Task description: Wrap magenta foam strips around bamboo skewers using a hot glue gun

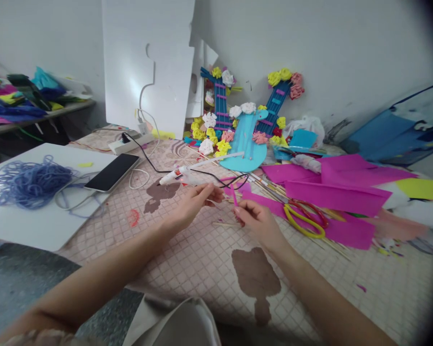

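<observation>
I log: phone (112,172) on white board (39,226); blue cord heap (29,180); glue gun (176,177); scissors (287,210); magenta paper sheets (337,192); flowered blue guitars (243,139); power strip (130,143).

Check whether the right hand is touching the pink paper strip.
Touching. In the head view the right hand pinches the lower end of the pink paper strip.

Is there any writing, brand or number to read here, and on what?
None can be read.
The black smartphone has a dark screen.
The white glue gun, white power strip and white foam boards show no legible marks.
The narrow pink paper strip in the right hand is plain.
</observation>
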{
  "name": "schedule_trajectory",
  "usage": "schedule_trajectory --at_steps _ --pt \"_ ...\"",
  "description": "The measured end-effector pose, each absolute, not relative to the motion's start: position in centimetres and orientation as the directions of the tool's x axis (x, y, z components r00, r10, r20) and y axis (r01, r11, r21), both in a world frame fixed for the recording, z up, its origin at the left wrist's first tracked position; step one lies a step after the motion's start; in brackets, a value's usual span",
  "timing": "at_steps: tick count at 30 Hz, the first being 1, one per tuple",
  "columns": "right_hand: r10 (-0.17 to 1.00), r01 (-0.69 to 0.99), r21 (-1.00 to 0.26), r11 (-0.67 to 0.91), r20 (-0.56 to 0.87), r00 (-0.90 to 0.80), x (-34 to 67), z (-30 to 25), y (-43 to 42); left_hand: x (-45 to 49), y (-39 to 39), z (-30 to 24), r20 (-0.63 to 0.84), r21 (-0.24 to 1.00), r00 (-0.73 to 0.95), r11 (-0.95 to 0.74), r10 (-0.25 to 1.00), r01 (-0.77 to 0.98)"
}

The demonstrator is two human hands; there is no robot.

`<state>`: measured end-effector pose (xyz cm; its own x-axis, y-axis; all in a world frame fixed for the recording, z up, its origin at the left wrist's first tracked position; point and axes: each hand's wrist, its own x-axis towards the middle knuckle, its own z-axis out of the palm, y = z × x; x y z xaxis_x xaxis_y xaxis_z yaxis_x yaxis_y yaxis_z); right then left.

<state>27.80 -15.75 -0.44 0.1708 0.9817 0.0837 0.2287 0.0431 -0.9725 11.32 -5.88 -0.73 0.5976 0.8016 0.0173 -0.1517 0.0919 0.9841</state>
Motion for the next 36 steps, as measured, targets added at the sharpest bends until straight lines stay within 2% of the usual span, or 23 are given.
schedule_trajectory --at_steps 2,5,6,8,10,11,12,14,17,20,23,29,33,36 --pt "0.958 0.15 -0.985 0.08 0.117 0.262 28.8 -0.2 -15.5 11.1 -5.9 -0.4 0.038 0.998 0.603 0.003 0.797 -0.067" --pt "0.911 0.033 -0.989 0.144 0.146 0.386 30.2 0.0 -15.2 10.6 -6.1 0.2 0.117 0.962 0.636 -0.246 0.763 0.118" --pt "0.905 0.009 -0.989 0.147 0.138 0.404 30.5 0.0 -15.1 10.4 -6.1 0.5 0.138 0.931 0.676 -0.327 0.724 0.16" --pt "0.912 -0.011 -0.992 0.124 0.109 0.395 30.9 0.0 -15.0 9.7 -6.2 1.0 0.109 0.896 0.818 -0.413 0.564 0.165" --pt "0.934 -0.005 -0.997 0.082 0.075 0.35 31.0 -0.3 -15.1 8.9 -6.1 1.8 -0.025 0.937 0.957 -0.327 0.288 0.122" --pt "0.945 0.003 -0.998 0.064 0.062 0.322 31.0 -0.4 -15.1 8.5 -6.0 2.2 -0.062 0.961 0.973 -0.25 0.221 0.118" --pt "0.954 0.015 -0.999 0.052 0.054 0.296 31.0 -0.6 -15.1 8.1 -5.8 2.5 -0.086 0.976 0.973 -0.179 0.214 0.125" --pt "0.967 0.038 -0.998 0.046 0.054 0.25 30.9 -0.9 -15.2 7.8 -5.4 3.1 -0.102 0.976 0.945 -0.154 0.311 0.157" --pt "0.975 0.066 -0.996 0.065 0.078 0.209 30.7 -1.1 -15.1 8.7 -5.0 3.3 0.01 0.95 0.791 -0.252 0.612 0.183" --pt "0.978 0.093 -0.992 0.081 0.097 0.185 30.3 -1.1 -15.3 10.8 -5.0 2.8 0.139 0.962 0.69 -0.262 0.711 0.077" --pt "0.984 0.076 -0.994 0.083 0.094 0.152 29.7 -1.0 -15.6 12.8 -5.6 2.2 0.17 0.965 0.665 -0.26 0.727 0.037" --pt "0.996 -0.03 -0.999 0.039 0.037 0.078 28.2 -1.1 -16.1 13.6 -7.0 0.8 0.002 0.992 0.69 0.088 0.724 -0.094" --pt "0.996 0.059 -0.996 0.065 0.069 0.053 27.8 -1.1 -16.2 13.1 -7.2 0.0 -0.043 0.97 0.725 0.201 0.687 -0.133" --pt "0.975 0.134 -0.986 0.103 0.127 0.181 28.1 -0.8 -16.2 12.8 -7.1 0.1 -0.06 0.967 0.75 0.224 0.658 -0.119"
